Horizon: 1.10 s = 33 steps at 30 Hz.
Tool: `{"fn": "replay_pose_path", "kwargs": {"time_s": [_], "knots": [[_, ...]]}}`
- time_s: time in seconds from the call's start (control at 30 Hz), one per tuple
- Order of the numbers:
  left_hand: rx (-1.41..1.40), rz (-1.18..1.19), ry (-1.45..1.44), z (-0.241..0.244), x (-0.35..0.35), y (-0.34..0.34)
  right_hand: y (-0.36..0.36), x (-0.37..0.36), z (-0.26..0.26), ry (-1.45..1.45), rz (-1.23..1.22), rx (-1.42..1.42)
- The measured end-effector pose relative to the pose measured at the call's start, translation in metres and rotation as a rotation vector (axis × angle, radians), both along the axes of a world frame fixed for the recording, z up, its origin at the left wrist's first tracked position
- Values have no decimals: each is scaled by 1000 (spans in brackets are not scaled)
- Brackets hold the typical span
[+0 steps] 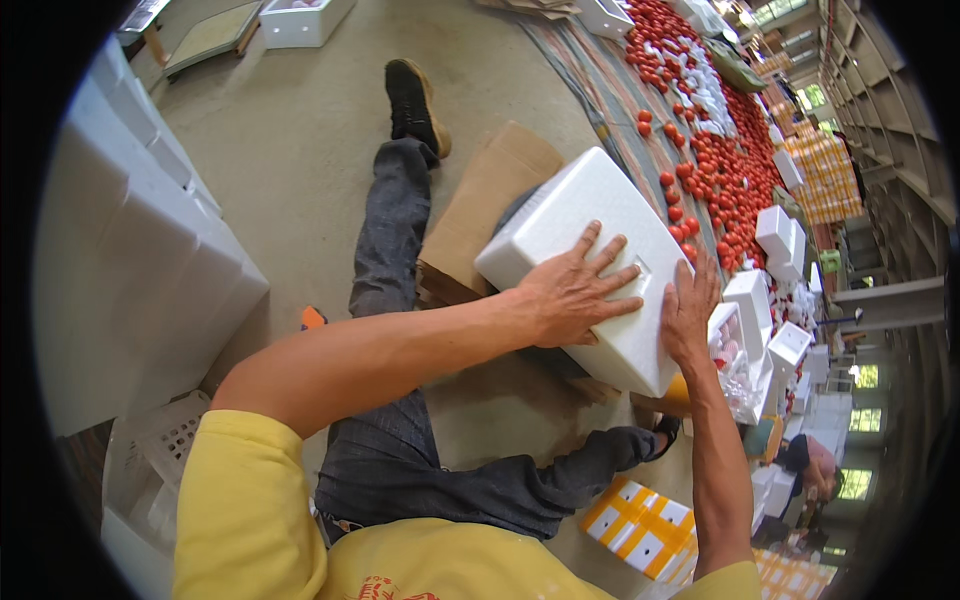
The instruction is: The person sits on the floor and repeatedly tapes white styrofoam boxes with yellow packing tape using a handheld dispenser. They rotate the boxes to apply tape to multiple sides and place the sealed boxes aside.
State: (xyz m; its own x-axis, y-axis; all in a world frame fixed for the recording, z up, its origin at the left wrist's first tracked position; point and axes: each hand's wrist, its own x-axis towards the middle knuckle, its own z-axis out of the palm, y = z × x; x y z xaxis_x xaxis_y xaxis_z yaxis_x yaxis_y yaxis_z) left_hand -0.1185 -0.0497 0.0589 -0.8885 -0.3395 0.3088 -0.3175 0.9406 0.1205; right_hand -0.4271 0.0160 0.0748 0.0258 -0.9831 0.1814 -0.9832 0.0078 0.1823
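Observation:
A white foam box (570,217) lies tilted in front of me, over cardboard and a dark object mostly hidden beneath it. Flat on its broad upper face rests my left hand (581,289), fingers spread, near a small square recess. My right hand (690,307) lies against the box's right edge, its fingers extended. Folded brown cardboard (487,195) is on the floor between the box and my outstretched leg.
White foam boxes (150,247) are stacked at left, above an open container (124,487). Loose tomatoes (724,180) cover a striped sheet (600,75). Open foam boxes (750,300) stand at right; a yellow-taped box (637,525) is near my leg. A person (817,469) is farther off.

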Motion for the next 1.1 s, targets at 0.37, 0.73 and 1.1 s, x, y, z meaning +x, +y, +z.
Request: {"fn": "replay_pose_path", "kwargs": {"time_s": [0.37, 0.73, 1.1], "knots": [[56, 366, 633, -47, 68, 80, -45, 123, 1, -296, 430, 1], [685, 1556, 361, -278, 314, 154, -47, 122, 11, -272, 446, 39], [818, 1231, 412, -303, 327, 148, -42, 118, 10, -267, 439, 66]]}}
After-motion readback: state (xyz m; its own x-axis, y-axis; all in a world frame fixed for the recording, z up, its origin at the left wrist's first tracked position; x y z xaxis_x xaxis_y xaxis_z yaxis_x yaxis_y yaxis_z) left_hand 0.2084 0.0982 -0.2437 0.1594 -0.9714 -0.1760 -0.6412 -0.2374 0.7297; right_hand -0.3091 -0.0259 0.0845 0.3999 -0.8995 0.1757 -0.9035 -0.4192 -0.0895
